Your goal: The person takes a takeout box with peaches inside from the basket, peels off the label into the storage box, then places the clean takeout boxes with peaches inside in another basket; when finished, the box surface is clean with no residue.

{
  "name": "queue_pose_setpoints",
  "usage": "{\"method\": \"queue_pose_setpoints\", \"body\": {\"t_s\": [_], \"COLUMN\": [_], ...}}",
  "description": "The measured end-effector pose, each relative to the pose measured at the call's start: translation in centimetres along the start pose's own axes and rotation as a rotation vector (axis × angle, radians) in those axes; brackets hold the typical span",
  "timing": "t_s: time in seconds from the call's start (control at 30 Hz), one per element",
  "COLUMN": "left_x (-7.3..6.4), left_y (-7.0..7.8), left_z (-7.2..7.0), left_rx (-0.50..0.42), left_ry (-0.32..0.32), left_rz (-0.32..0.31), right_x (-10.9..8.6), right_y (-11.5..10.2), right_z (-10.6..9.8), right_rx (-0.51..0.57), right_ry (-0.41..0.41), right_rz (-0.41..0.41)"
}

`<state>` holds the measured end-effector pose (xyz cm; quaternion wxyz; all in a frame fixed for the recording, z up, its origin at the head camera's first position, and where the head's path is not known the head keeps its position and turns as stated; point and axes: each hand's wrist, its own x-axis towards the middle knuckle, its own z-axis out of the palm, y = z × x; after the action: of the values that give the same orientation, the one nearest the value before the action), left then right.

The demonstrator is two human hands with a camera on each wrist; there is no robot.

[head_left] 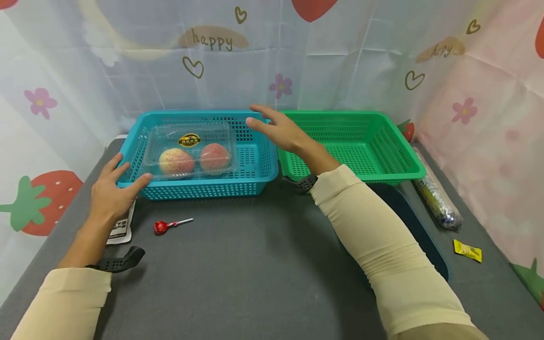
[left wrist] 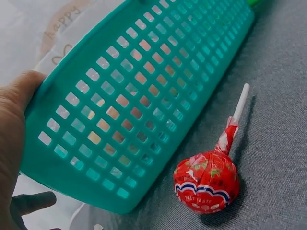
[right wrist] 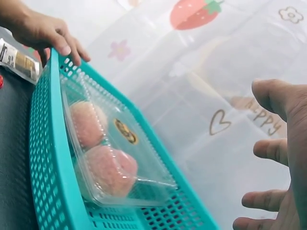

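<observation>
A blue plastic basket (head_left: 204, 190) stands at the back left, holding a clear lidded plastic box (head_left: 193, 130) with two peaches (head_left: 176, 161) in it. My left hand (head_left: 111, 191) grips the basket's left end, fingers over the rim, as the right wrist view also shows. Above the basket's right end hovers my right hand (head_left: 278, 127), fingers spread and apart from the peach box, holding nothing. In front of the basket lies a red-wrapped lollipop (left wrist: 206, 184) with a white stick.
Beside the blue basket stands a green basket (head_left: 352, 177). My right sleeve partly covers a dark tray (head_left: 418, 236). Further right lie a long clear-wrapped package (head_left: 437, 198) and a yellow wrapped sweet (head_left: 467, 250). A white printed packet (head_left: 122, 229) is partly hidden by my left hand.
</observation>
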<state>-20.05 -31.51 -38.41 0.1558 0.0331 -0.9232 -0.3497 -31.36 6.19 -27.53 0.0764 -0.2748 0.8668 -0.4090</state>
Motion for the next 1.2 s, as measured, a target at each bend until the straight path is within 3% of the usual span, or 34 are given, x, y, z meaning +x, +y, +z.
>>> {"method": "queue_pose_setpoints", "body": {"t_s": [0.27, 0.6, 0.93, 1.2], "left_x": [0.1, -0.1, -0.2, -0.2], "left_y": [-0.2, -0.2, -0.2, -0.4], "left_z": [0.0, 0.0, 0.2, 0.4], "left_rx": [-0.024, -0.028, -0.045, -0.060], "left_ry": [0.010, 0.030, 0.074, 0.078], "left_rz": [0.001, -0.004, 0.011, 0.020], "right_x": [1.4, 3.2, 5.2, 6.6], "right_y": [0.4, 0.0, 0.4, 1.1], "right_z": [1.8, 3.9, 5.3, 7.3], "right_rx": [0.055, 0.007, 0.118, 0.127], "right_ry": [-0.026, -0.057, -0.074, -0.085], "right_rz": [0.089, 0.058, 0.198, 0.268]}}
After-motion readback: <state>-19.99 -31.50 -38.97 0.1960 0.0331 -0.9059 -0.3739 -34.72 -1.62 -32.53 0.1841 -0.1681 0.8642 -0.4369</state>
